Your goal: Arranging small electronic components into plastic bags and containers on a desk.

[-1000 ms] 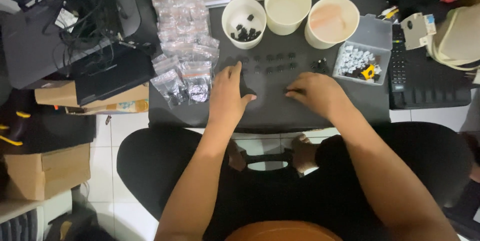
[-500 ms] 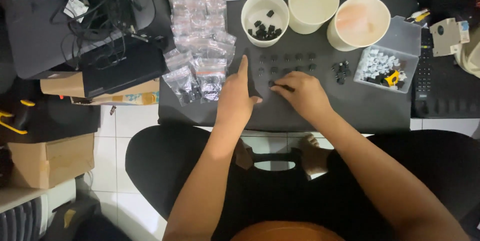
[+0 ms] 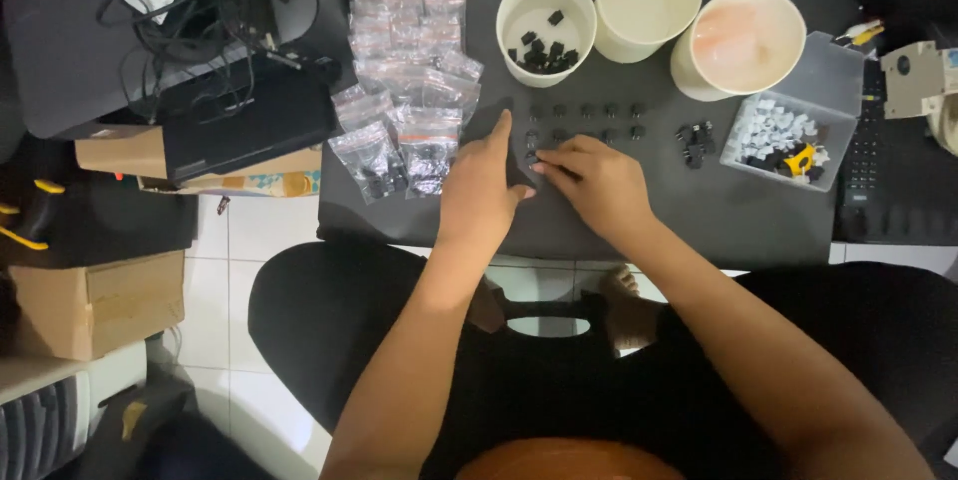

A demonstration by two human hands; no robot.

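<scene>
Bare forearms, no sleeves showing; dark trousers (black, loose); bare feet below.

**Matt mat, glossy bags, smooth cups**

The mat (image 3: 619, 221) on the desk looks like dark, matt cloth or foam. The small bags (image 3: 404, 61) are clear, glossy plastic film that catches the light. The three cups (image 3: 649, 1) look like smooth, cream paper or plastic. The tray (image 3: 828, 91) is translucent, frosted plastic. The little black parts (image 3: 584, 111) appear to be matt plastic. The boxes (image 3: 95, 305) are brown, dull cardboard. The floor (image 3: 235, 240) is glossy white tile.
</scene>
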